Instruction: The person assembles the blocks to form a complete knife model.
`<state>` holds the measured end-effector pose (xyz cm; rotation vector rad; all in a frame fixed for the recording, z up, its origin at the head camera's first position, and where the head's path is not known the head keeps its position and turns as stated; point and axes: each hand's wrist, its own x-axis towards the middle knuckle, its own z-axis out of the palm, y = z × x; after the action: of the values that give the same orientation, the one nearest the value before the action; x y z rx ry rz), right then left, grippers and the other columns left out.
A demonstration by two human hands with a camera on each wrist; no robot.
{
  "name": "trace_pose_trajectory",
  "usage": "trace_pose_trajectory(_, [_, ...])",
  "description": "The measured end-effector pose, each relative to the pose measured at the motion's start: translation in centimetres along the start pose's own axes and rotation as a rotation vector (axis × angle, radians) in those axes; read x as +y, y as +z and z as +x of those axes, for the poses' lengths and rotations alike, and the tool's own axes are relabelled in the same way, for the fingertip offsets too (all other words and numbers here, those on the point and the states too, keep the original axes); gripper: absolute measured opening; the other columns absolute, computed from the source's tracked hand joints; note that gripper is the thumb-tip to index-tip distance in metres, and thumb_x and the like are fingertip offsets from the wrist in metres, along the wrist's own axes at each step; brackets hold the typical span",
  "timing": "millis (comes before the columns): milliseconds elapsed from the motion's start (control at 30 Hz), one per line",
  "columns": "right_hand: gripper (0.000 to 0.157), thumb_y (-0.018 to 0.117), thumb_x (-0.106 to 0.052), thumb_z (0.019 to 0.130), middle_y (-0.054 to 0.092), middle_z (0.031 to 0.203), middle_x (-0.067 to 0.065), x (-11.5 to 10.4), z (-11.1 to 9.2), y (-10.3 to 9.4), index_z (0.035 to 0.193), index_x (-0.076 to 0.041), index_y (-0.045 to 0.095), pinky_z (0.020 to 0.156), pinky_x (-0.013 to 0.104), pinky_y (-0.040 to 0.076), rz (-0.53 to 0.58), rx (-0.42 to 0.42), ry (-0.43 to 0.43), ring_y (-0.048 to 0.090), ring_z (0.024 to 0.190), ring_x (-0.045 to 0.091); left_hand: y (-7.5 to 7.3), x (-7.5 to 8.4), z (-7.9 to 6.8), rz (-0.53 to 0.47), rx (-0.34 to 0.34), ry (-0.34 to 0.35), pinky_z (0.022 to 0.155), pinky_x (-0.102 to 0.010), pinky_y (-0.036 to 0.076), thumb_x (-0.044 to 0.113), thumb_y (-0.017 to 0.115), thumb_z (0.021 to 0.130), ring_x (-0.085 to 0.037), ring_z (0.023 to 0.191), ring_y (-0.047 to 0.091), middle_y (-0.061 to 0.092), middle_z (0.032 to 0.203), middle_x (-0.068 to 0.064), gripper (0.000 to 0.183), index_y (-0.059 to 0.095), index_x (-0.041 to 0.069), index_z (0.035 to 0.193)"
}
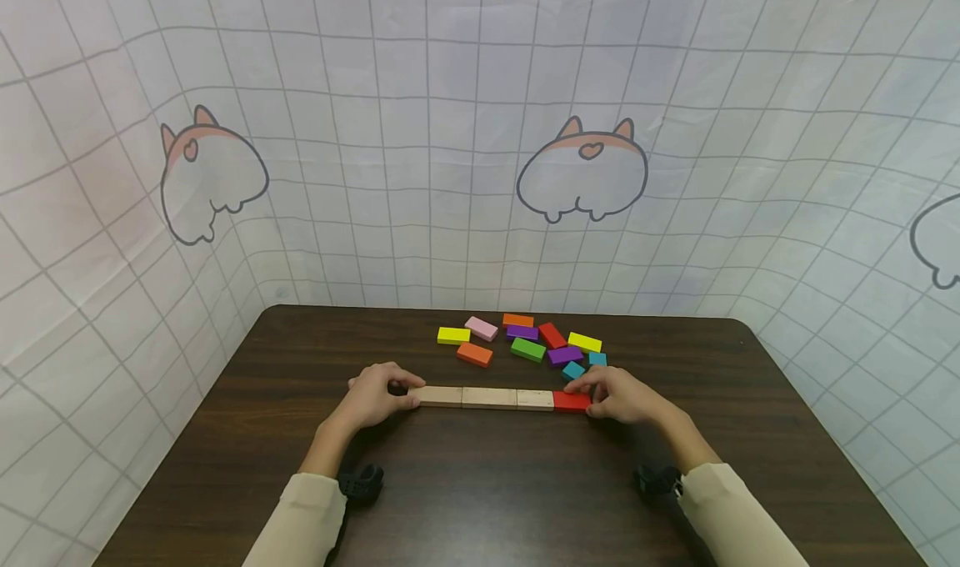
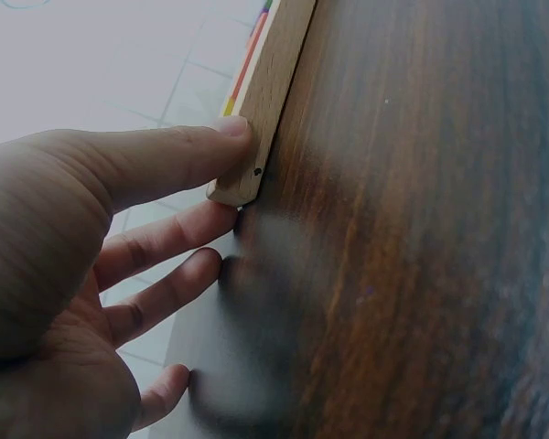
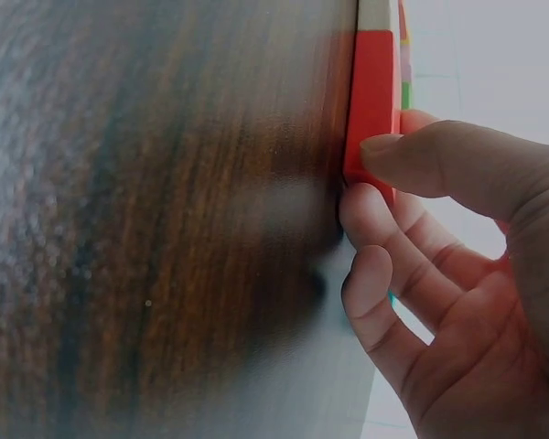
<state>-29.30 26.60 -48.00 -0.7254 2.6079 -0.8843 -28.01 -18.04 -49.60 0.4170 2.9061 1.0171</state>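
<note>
Three plain wooden blocks [image 1: 489,398] and a red block [image 1: 570,403] lie end to end in a straight row across the dark table. My left hand [image 1: 377,396] pinches the plain block [image 2: 273,87] at the row's left end, thumb on its near side face and a finger at its end. At the other end, my right hand [image 1: 624,395] grips the red block [image 3: 373,87] between thumb and fingers, the thumb pressed on its near side. The red block's left end meets the neighbouring plain block.
Behind the row, loose coloured blocks lie scattered: yellow [image 1: 453,336], pink [image 1: 482,328], orange [image 1: 476,354], green [image 1: 528,349], purple [image 1: 565,356] and others. A blue block [image 1: 573,371] is close to the right fingertips. A white grid-patterned curtain [image 1: 420,217] hangs around the table [image 1: 495,484].
</note>
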Motion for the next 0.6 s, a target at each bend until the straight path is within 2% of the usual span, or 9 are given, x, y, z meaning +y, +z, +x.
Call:
trace_pose_trajectory(400, [0.037,0.075,-0.008,0.091,0.066,0.122,0.011,0.06,-0.43,-0.20,0.128,-0.013,0.071,0.068,0.026,0.051,0.025,0.014,-0.004,0.057,0.079,0.016,0.09,-0.06,0.05,0.002,0.002,0.000,0.083,-0.045,0.028,0.027,0.084,0.085,-0.014,0.093,0.057,0.068,0.096,0.009,0.023,0.081,0.032,0.108])
trace_pose_trajectory(600, [0.034,0.077,-0.014,0.091,0.066,0.116,0.012,0.35,-0.66,-0.29,0.125,-0.010,0.071,0.068,0.026,0.051,0.012,0.039,0.004,0.057,0.079,0.016,0.12,-0.10,0.01,0.002,0.003,-0.001,0.083,-0.046,0.028,0.027,0.084,0.085,-0.015,0.094,0.057,0.068,0.096,0.009,0.023,0.081,0.031,0.108])
